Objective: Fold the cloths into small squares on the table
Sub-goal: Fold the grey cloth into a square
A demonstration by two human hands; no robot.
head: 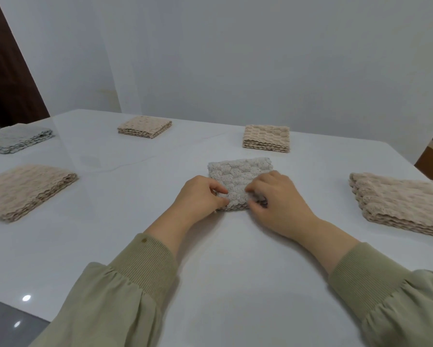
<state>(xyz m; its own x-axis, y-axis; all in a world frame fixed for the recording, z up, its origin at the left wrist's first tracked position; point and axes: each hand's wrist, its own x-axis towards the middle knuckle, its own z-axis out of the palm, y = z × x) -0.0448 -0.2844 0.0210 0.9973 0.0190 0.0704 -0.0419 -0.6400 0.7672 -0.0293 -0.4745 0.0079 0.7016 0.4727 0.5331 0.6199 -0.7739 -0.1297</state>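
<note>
Left hand (202, 194) and right hand (273, 196) pinch the grey cloth's (238, 176) near edge, apparently squaring its fold on the table (235, 271).

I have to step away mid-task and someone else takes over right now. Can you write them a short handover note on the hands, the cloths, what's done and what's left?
The left hand and the right hand both pinch the near edge of the grey cloth, which lies mid-table, already folded small.
Done: five lie folded around it on the table: pale grey cloth far left, far-middle beige cloth, far-right beige cloth, near-left beige cloth, right beige cloth.
Left: probably only finishing and flattening the grey cloth; no unfolded cloth is in view.
</note>
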